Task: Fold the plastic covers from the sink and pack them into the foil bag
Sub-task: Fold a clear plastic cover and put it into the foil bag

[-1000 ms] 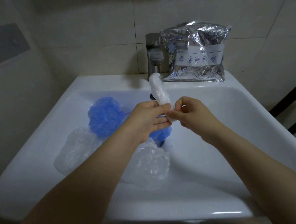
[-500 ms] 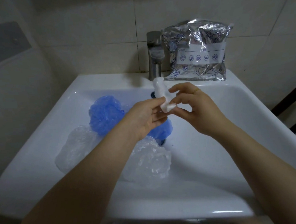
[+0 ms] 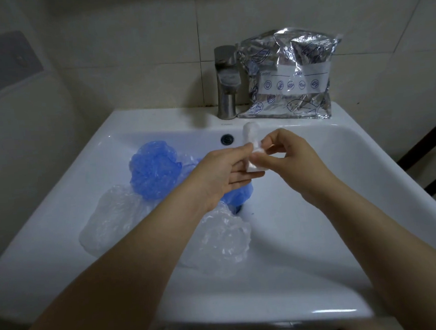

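Above the white sink [image 3: 330, 229], both hands work a small rolled clear plastic cover [image 3: 252, 142]. My left hand [image 3: 227, 172] pinches its lower part, and my right hand [image 3: 285, 153] pinches it from the right side. In the basin lie a crumpled blue cover [image 3: 153, 168], another blue one [image 3: 239, 194] partly hidden under my left hand, and two clear covers [image 3: 115, 217] [image 3: 224, 238]. The silver foil bag [image 3: 288, 76] stands on the sink's back ledge, right of the tap.
A steel tap [image 3: 227, 82] rises at the back centre against the tiled wall. The overflow hole [image 3: 227, 139] sits just below it. A dark metal frame [image 3: 425, 157] stands to the right of the sink.
The roll has become shorter and more compact between my hands. My right hand's fingers, spread half a second ago, have closed back onto it.
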`<state>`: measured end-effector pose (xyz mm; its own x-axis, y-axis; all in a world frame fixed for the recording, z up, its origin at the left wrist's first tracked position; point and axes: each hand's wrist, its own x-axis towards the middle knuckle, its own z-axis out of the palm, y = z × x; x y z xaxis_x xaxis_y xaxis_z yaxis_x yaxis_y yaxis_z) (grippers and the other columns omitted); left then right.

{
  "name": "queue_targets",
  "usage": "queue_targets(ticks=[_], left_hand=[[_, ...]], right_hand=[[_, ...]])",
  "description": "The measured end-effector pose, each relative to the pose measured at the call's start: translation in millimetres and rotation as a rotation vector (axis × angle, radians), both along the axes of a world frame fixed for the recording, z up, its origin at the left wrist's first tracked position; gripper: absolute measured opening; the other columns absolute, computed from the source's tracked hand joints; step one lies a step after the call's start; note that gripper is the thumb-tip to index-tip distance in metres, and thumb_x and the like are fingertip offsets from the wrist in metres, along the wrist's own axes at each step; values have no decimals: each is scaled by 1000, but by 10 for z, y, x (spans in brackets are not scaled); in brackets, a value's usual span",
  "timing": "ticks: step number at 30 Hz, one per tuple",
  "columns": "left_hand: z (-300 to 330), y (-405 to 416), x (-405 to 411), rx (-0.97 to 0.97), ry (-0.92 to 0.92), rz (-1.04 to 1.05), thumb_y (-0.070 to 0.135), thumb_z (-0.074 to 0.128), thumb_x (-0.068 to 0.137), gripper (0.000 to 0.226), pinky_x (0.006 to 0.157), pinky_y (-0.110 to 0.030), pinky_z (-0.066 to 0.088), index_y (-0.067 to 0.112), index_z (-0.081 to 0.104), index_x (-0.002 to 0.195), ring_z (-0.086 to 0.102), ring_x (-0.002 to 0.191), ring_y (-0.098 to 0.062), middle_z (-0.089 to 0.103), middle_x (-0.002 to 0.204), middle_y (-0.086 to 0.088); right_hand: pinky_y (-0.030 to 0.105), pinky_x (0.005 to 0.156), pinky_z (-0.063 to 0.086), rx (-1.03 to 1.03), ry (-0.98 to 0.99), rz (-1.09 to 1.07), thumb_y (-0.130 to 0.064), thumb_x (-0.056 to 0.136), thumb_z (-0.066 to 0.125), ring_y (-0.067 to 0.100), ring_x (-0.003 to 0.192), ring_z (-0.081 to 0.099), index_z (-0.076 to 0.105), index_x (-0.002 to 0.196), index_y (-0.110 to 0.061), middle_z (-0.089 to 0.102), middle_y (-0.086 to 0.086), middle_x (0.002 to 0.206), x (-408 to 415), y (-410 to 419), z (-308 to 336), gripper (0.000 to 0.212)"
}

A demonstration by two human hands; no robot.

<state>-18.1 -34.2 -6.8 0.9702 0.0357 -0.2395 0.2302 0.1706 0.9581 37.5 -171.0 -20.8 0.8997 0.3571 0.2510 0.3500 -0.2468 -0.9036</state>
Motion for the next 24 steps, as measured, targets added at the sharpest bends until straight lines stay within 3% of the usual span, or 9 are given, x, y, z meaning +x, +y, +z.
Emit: queue_targets(ticks=[3,6,10,14,18,24], left_hand=[[-18,-3,4,2,31,17,28,50,95,21,80,-22,50,14,62,105,71,80,-12,73,89,-1],[-2,4,1,-75,36,71,21,47,96,16,75,-23,50,17,62,93,68,76,-13,72,77,2],[23,28,2,-155,40,108,19,46,95,17,80,-26,48,17,62,94,68,76,-12,73,77,3],[26,-2,5,-173,63,93,19,49,94,16,89,-30,45,14,63,100,68,81,-14,72,83,0],[14,-6,16,-227,38,116,23,55,92,14,93,-33,46,14,64,98,67,81,-15,71,89,-1],[-18,31,33,-143,9,131,25,56,92,10,81,-25,50,20,62,98,68,72,-8,71,85,2]], right_hand=[[27,75,48,-34,-148,50,-13,77,72,6,91,52,50,83,-33,50,-6,103,-45,19,33,31],[12,82,43,-201,-374,185,-18,74,75,-3,103,44,53,92,-39,37,-7,124,-47,-34,77,36],[5,82,35,-331,-535,191,-12,77,74,13,107,46,59,106,-25,32,2,138,11,-65,44,35],[10,80,36,-279,-622,88,-9,81,66,15,98,49,67,94,-11,45,7,129,21,-51,47,13],[14,81,34,-259,-599,93,-19,80,65,18,100,48,69,87,-9,48,4,122,35,-49,32,13],[11,72,43,-207,-364,180,-15,83,68,-3,95,49,66,82,-16,45,-6,120,-32,-21,84,2]])
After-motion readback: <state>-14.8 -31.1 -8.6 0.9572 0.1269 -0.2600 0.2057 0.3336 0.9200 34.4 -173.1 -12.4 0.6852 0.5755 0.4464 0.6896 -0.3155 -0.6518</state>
